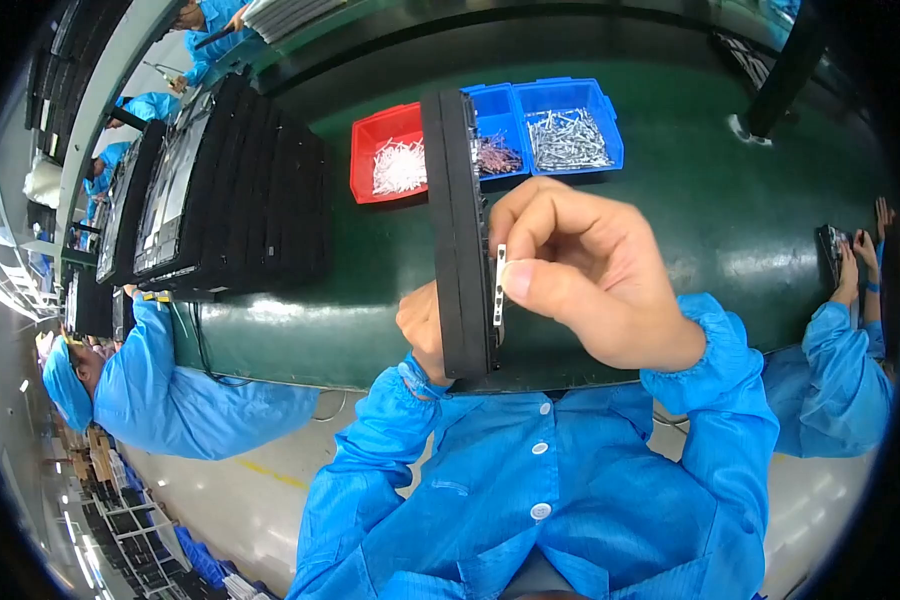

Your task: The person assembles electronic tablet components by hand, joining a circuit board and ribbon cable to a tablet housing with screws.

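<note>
Fingers, right hand: thumb and forefinger closed together in a pinch, no gap beyond the thickness of the piece gripped.

White strip: one, narrow, dark spots along its length. Held near mid-length at the thumb tip; upper end rising just past the pinch, longer part hanging below. Judged very light, fairly stiff lengthwise, liable to bend or slip if squeezed off-centre; best taken by its long edges, near the middle.

Black unit: one, flat slab, stood on edge, just left of the strip; contact between the two cannot be told. Judged rigid and much heavier than the strip, with fine parts on its right face; best held by the plain outer frame.

Left hand: at the unit's lower left side, partly hidden; how far its fingers close cannot be told.

Beyond, on the green table: red bin, white pieces; two blue bins, reddish and silvery pieces. Left: row of black units, upright.
</note>
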